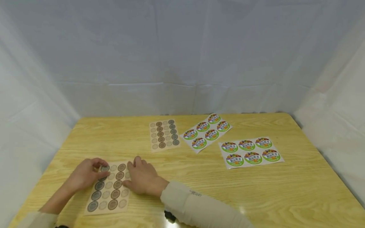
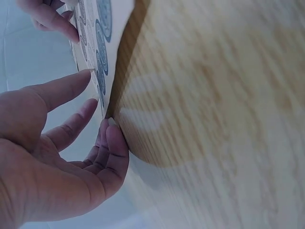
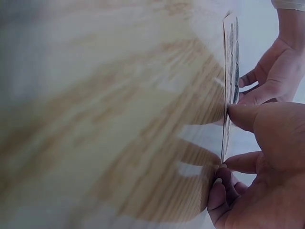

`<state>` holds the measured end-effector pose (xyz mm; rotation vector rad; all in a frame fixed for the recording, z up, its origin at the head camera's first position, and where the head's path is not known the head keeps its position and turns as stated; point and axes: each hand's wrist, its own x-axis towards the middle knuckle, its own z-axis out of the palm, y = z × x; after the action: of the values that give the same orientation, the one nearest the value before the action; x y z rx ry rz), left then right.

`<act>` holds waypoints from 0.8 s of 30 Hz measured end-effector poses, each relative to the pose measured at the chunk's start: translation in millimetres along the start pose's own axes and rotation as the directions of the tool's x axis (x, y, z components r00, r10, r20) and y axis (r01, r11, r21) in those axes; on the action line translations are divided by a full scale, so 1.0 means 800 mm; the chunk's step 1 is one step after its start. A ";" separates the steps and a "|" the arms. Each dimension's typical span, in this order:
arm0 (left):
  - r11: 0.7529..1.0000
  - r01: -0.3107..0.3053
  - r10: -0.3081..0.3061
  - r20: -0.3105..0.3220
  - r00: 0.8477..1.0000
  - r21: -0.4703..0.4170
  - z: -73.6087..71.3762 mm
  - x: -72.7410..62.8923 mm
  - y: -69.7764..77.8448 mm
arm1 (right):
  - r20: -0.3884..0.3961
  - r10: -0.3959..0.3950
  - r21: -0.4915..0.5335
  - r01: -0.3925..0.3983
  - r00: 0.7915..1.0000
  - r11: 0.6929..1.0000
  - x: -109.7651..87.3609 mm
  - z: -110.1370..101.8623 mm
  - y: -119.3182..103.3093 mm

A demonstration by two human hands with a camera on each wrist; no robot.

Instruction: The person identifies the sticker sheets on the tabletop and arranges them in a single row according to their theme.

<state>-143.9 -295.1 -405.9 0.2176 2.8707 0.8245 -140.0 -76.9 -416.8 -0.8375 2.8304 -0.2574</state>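
A beige sheet of round coin-like stickers (image 1: 106, 193) lies on the table at the front left, with grey-blue and brown columns between pale ones. My left hand (image 1: 85, 174) is at its far left corner, thumb over the stickers. In the left wrist view, the left hand (image 2: 62, 148) has thumb and fingers spread apart, fingertips right at the sheet's edge (image 2: 114, 62). At the far right part of the sheet my right hand (image 1: 144, 177) rests its fingertips. The right wrist view shows the right hand's thumb (image 3: 243, 116) and index finger touching the sheet's edge.
Another beige coin-sticker sheet (image 1: 156, 148) lies farther back, near the middle. Beside it are two white sheets of round fruit-pattern stickers, one slanted (image 1: 196, 150) and one farther right (image 1: 231, 166). Pale cloth (image 1: 182, 63) hangs behind the wooden table (image 1: 199, 190).
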 end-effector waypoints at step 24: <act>0.992 -0.040 0.044 -0.027 0.999 0.116 0.002 -0.003 -0.001 | -0.016 0.001 0.040 -0.001 1.000 0.999 -0.001 -0.001 0.002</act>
<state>-141.8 -295.6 -407.2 0.2825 2.9536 0.6750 -140.4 -75.3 -416.2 -0.8296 2.8302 -0.3204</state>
